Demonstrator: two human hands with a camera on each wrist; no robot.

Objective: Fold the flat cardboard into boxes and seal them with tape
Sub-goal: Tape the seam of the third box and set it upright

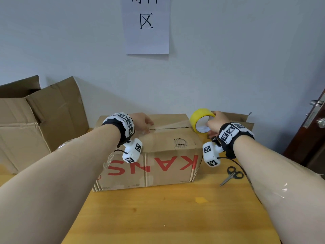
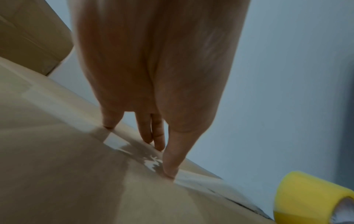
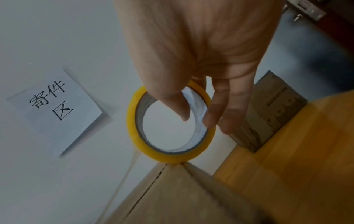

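Note:
A folded cardboard box (image 1: 154, 147) with red letters stands on the wooden table (image 1: 167, 217). Its top flaps meet in a seam (image 1: 175, 128) with clear tape stretched along it. My left hand (image 1: 143, 123) presses the tape end down on the box top with straight fingers (image 2: 170, 166). My right hand (image 1: 213, 125) grips a yellow tape roll (image 1: 200, 120) at the box's right edge, thumb inside the core (image 3: 180, 109), fingers outside. The roll (image 3: 168, 154) sits just past the box corner (image 3: 172, 171), and the roll (image 2: 310, 198) also shows in the left wrist view.
Black-handled scissors (image 1: 232, 175) lie on the table right of the box. A large open carton (image 1: 35, 124) stands at the left against the wall. Flat cardboard (image 1: 235, 118) lies behind the roll. A paper sign (image 1: 146, 25) hangs on the wall. A door (image 1: 311, 127) is at the right.

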